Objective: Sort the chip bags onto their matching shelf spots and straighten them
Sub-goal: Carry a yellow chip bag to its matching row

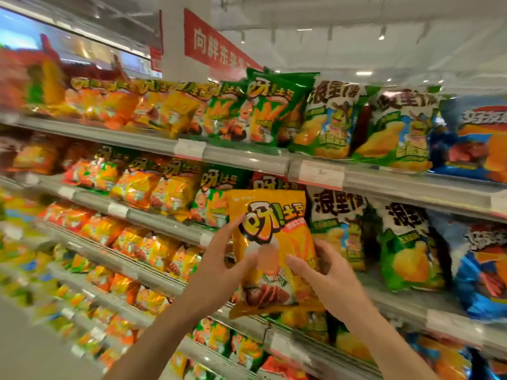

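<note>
Gripping the yellow chip bag by its sides — left hand and right hand, fingers curled — before the shelf.

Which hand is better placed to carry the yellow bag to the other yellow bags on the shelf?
Probably left. The left hand already holds the yellow bag on its left edge, and the matching yellow bags lie to the left. The right hand would cross over.

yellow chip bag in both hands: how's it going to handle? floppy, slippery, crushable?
The yellow bag looks puffed with air, so probably light for its size and fairly shape-holding, though its lower edge droops. The glossy film reflects light, so likely slippery; the left hand and right hand hold it from both sides. Contents probably crush under a hard squeeze.
</note>
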Tool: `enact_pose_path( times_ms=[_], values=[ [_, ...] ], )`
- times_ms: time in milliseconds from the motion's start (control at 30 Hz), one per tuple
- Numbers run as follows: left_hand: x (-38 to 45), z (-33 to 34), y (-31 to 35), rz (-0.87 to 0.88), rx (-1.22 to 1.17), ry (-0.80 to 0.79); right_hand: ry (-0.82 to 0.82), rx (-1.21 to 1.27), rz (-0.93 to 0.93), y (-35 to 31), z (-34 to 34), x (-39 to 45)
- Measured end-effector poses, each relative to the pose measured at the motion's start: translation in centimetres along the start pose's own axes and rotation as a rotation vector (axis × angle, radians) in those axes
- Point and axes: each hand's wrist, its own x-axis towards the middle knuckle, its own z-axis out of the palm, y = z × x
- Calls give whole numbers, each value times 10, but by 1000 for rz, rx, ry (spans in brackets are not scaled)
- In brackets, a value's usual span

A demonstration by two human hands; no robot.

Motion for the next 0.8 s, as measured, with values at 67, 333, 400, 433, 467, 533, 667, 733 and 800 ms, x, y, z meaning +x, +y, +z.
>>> enact_pose_path(
  times_ms=[67, 333, 400, 433, 467, 533, 667, 733, 800],
  values=[
    [-5, -45, -17, -29, 4, 52, -66, -27, -24, -16, 45, 12],
    [-20, -193, -80, -129, 82, 291, -314, -19, -90, -58, 208, 74],
    [-20, -220, -95, -147, 107, 336, -385, 15, -93, -66, 243, 87],
    [-19, -233, -103, -157, 107, 349, -420, 33, -94, -70, 259, 92],
    [-17, -247, -112, -162, 105, 362, -446, 45, -103, -74, 276, 99],
    [-10, -275, -131, -174, 130, 390, -468, 53, -130, -80, 310, 116],
    [12, -335, -172, -220, 170, 423, -501, 79, -162, -93, 384, 157],
    [27, -369, -193, -235, 189, 436, -532, 112, -156, -101, 424, 180],
    [48, -405, -212, -249, 203, 442, -540, 116, -157, -111, 465, 208]
  ],
)
